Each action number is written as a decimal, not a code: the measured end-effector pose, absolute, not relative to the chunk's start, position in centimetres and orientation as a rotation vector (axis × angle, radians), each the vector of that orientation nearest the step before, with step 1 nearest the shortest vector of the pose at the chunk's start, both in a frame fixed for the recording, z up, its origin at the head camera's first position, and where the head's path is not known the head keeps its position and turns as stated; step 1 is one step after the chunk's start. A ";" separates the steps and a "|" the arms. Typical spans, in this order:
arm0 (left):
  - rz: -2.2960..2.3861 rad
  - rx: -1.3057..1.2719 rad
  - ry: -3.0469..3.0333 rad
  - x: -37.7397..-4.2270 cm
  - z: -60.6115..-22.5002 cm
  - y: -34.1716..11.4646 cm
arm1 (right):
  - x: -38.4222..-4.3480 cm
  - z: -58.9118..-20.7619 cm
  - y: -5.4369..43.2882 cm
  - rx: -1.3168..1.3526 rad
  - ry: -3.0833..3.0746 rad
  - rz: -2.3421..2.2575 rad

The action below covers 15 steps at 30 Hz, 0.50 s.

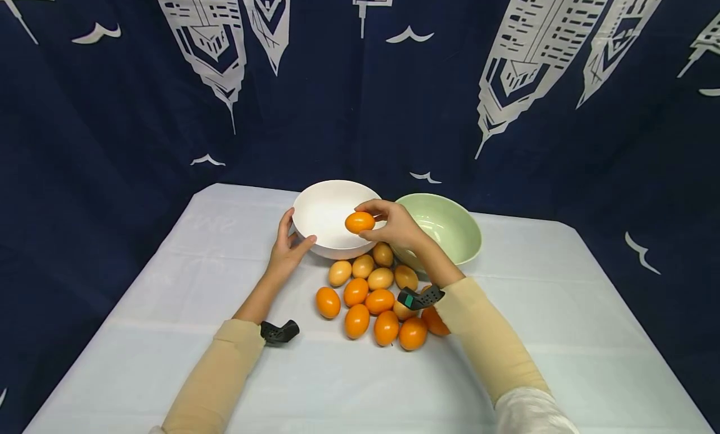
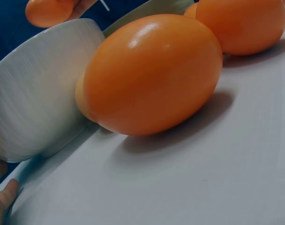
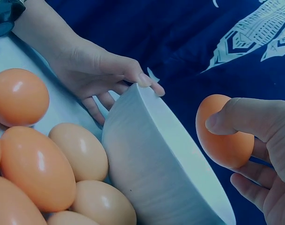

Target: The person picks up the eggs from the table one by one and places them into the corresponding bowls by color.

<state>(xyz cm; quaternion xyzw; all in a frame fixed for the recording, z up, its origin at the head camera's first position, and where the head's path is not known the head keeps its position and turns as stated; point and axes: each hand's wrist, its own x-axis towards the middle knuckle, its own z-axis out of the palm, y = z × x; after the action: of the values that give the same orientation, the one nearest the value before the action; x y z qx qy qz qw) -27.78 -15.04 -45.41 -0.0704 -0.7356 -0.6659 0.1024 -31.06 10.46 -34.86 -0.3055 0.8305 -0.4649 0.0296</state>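
My right hand [image 1: 395, 226] pinches an orange egg [image 1: 359, 222] between thumb and fingers over the white bowl [image 1: 322, 212]. In the right wrist view that egg [image 3: 222, 136] appears just beyond the bowl's rim. At the bowl's left side, my left hand [image 1: 287, 252] grips the rim, its thumb at the near edge and other fingers along the outside. The bowl leans toward the far side in the left wrist view. Several orange eggs [image 1: 379, 301] and paler tan eggs [image 1: 380, 278] lie on the table in front of it.
A light green bowl [image 1: 441, 224] stands right of the white one, partly behind my right forearm. White cloth [image 1: 169, 334] covers the table. A dark blue curtain [image 1: 349, 121] with white building prints hangs behind. My right sleeve overlaps some eggs at the right.
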 end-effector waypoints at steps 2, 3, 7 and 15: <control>-1.967 -0.206 -2.178 -27.9 -45.4 -15.1 | -31.2 -35.0 10.0 -0.933 2.551 -1.440; -1.967 -0.203 -2.178 -27.9 -45.4 -15.1 | -31.3 -35.1 9.8 -0.912 2.534 -1.457; -1.942 -0.192 -2.193 -27.9 -45.4 -15.1 | -31.8 -35.5 9.0 -0.871 2.501 -1.505; -1.951 -0.165 -2.204 -27.9 -45.4 -15.0 | -32.8 -36.6 8.1 -0.949 2.541 -1.463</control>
<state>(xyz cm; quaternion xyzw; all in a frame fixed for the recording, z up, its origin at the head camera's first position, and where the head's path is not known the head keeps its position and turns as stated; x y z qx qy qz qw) -27.94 -14.99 -45.40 -0.0556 -0.7441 -0.6587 0.0969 -32.83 8.12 -36.64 -0.3078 0.8241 -0.4745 0.0297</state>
